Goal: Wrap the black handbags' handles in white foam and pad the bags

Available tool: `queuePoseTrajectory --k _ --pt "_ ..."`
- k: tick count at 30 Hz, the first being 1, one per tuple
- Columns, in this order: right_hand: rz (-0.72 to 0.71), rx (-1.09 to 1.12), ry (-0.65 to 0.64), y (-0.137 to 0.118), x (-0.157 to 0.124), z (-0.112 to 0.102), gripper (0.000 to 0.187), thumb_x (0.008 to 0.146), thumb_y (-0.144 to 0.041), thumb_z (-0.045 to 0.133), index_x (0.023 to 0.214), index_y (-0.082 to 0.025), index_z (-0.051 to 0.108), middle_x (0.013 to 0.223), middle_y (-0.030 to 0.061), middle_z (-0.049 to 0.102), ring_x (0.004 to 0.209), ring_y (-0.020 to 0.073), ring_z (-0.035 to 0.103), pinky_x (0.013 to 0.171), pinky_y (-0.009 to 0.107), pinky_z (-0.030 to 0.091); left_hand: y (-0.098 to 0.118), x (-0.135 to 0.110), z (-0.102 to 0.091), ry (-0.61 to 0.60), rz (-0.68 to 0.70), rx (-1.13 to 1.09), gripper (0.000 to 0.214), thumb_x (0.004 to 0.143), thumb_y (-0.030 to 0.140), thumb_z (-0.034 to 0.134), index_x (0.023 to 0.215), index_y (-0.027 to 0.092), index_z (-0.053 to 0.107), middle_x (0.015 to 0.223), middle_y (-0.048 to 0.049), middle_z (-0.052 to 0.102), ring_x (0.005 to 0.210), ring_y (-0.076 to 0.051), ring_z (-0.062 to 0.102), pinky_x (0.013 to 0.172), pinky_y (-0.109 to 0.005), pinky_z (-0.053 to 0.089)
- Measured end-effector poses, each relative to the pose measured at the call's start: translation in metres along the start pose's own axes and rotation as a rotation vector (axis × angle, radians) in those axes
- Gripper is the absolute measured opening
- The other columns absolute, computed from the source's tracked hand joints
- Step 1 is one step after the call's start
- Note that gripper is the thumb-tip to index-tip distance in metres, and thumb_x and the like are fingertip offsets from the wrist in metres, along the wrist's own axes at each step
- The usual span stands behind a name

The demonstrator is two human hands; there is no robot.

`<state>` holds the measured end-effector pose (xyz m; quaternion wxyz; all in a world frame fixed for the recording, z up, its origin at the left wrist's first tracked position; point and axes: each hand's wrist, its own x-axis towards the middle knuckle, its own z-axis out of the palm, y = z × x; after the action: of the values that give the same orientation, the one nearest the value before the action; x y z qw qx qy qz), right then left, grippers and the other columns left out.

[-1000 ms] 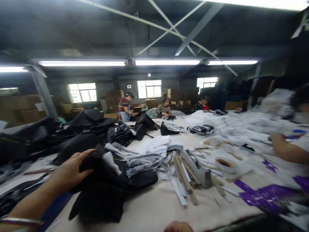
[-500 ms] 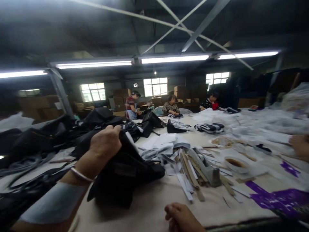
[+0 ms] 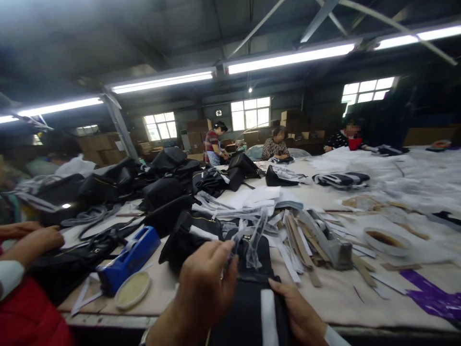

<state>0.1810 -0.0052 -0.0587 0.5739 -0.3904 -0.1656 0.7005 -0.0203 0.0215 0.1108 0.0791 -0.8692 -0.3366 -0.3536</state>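
A black bag with a white strip on its face is right in front of me. Its upper part lies on the table, and wrinkled clear plastic wrap loops over it. My left hand is closed in a pinch above the bag's left side, its fingertips at the end of that plastic wrap. My right hand grips the bag's right edge, thumb on top and the other fingers mostly hidden beneath. Just behind my left hand stands another black bag with a white strip and a zipper.
To the left are a blue tape dispenser and a tape roll. A co-worker's hands are at far left. Right of the bag lie cardboard strips, a grey tape dispenser, a tape roll and purple plastic. Black bags pile up behind.
The view has turned left. My left hand has come down and nearer from the raised black bag. My right hand, earlier apart near the table edge, now grips a black bag.
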Motion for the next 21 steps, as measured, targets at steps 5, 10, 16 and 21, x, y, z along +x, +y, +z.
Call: queuePoseTrajectory --k 5,10,16,21 --pt "-0.097 -0.284 0.154 -0.027 0.002 -0.038 0.032 0.065 -0.035 0.077 0.086 -0.012 0.071 0.078 0.0104 0.076 0.074 0.0272 0.072 0.073 0.038 0.055 -0.066 -0.059 0.038 -0.169 -0.559 -0.168 0.037 0.09 0.042 0.05 0.111 0.014 0.065 0.104 -0.0144 0.069 0.097 -0.027 0.068 0.082 -0.04 0.057" --pt "-0.289 -0.783 0.316 -0.046 -0.012 -0.064 0.046 0.068 -0.043 0.071 0.102 -0.012 0.073 0.107 0.0138 0.075 0.106 0.0318 0.067 0.096 0.041 0.049 -0.049 -0.119 0.079 -0.38 -0.873 -0.526 0.056 0.088 0.052 0.05 0.126 0.012 0.058 0.116 -0.0166 0.067 0.102 -0.029 0.068 0.085 -0.04 0.056" --pt "-0.338 -1.102 0.411 -0.028 -0.051 -0.083 0.054 0.077 -0.055 0.059 0.113 -0.016 0.072 0.126 0.0129 0.067 0.125 0.0327 0.055 0.11 0.042 0.038 -0.03 -0.13 0.082 -0.443 -0.835 -0.817 0.048 0.094 0.054 0.043 0.113 0.017 0.066 0.113 -0.0112 0.072 0.107 -0.028 0.065 0.097 -0.037 0.049" --pt "-0.328 -1.283 0.348 -0.023 -0.077 -0.073 0.051 0.084 -0.056 0.059 0.122 -0.023 0.067 0.122 0.0103 0.068 0.112 0.0293 0.061 0.097 0.036 0.047 -0.029 -0.131 0.084 -0.425 -0.896 -0.74 0.055 0.086 0.051 0.057 0.126 0.013 0.059 0.12 -0.0148 0.068 0.108 -0.029 0.066 0.096 -0.039 0.052"
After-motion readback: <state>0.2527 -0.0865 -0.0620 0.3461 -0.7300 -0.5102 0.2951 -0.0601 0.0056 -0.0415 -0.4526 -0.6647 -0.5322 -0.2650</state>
